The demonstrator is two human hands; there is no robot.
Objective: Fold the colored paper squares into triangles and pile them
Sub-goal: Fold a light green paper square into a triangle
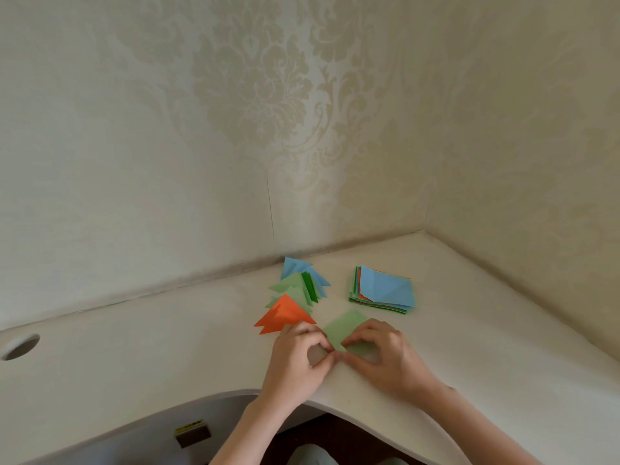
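Note:
A light green paper square (345, 327) lies on the white desk near its front edge. My left hand (297, 357) and my right hand (385, 355) both pinch its near corner, fingertips meeting in the middle. Just left of it lies a spread pile of folded triangles (292, 297): orange in front, light and dark green behind, blue at the back. A stack of unfolded squares (385, 290) with a blue sheet on top sits to the right, behind my right hand.
The white desk (167, 347) fits into a wall corner and has a curved cut-out front edge. A round cable hole (20, 345) sits at the far left. Below the desk edge a small dark box (193, 436) shows.

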